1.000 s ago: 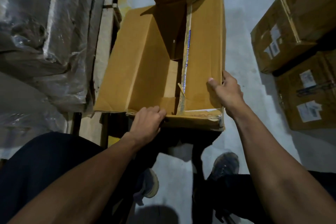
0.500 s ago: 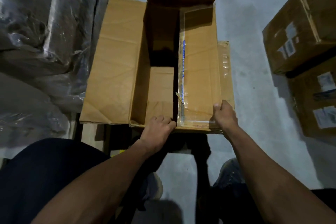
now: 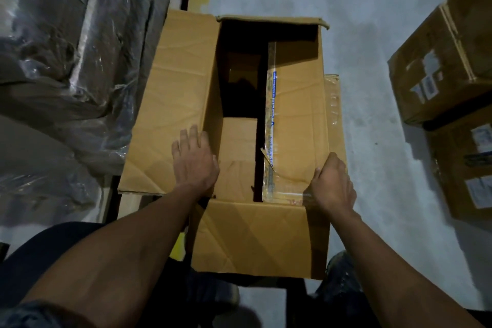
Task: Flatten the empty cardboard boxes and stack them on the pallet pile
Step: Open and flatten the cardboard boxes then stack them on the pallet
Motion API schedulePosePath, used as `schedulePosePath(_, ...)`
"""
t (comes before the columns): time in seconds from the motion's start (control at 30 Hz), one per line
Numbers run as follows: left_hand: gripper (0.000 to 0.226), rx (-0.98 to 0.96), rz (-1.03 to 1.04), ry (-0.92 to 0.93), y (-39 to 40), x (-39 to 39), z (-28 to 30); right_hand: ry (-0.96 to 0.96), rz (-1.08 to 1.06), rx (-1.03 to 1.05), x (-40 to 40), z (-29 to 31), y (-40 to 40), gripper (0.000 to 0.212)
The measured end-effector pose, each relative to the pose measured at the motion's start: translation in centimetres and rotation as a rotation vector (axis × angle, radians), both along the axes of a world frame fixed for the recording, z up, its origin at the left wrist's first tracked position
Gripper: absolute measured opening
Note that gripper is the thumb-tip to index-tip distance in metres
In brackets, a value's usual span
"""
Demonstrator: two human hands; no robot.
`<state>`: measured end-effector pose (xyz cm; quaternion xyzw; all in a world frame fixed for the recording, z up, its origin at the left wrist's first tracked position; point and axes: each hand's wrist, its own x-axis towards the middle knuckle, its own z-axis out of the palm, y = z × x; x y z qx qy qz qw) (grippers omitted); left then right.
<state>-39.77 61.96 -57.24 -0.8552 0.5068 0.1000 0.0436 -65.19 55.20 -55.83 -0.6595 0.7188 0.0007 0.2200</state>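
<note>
Open cardboard box [image 3: 292, 120] on floor [image 3: 372, 21]. Left hand [image 3: 193, 161], fingers flat, presses left flap [image 3: 173, 101]. Right hand [image 3: 331, 184] grips taped right flap [image 3: 300, 120].

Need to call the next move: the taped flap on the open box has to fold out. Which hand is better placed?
Right, probably. The right hand already grips the near corner of the taped flap, so it can pull outward. The left hand lies flat on the opposite flap, steadying the box.
</note>
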Motion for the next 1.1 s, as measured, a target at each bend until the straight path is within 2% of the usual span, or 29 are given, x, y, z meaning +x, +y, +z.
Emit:
schedulePosePath(0.13,0.087,-0.033,0.202,0.158,-1.2,1.4,-1.0,0.19,0.288,-0.179,1.4,-0.8,-0.2,0.063)
schedulePosePath(0.23,0.085,-0.078,0.279,0.337,-1.8,1.5,-2.1,0.229,0.44,-0.29,3.6,-1.2,-0.9,0.069)
schedulePosePath(0.37,0.079,-0.19,0.32,0.437,-1.8,1.7,-3.3,0.248,0.575,-0.238,7.4,-1.3,-1.4,0.074)
schedulePosePath(0.5,0.078,-0.152,0.32,0.444,-1.8,2.2,-3.8,0.315,0.623,-0.172,8.5,-1.8,-1.6,0.08)
schedulePosePath(0.63,0.073,-0.164,0.32,0.535,-1.9,1.8,-4.1,0.401,0.631,-0.14,8.1,-1.6,-1.5,0.084)
schedulePosePath(0.8,0.069,-0.194,0.29,0.641,-1.7,0.0,-4.7,0.409,0.542,-0.159,6.6,0.3,-0.7,0.086)
schedulePosePath(1.1,0.071,-0.169,0.261,0.58,-1.8,-0.6,-4.3,0.247,0.345,-0.151,4.3,7.8,0.1,0.073)
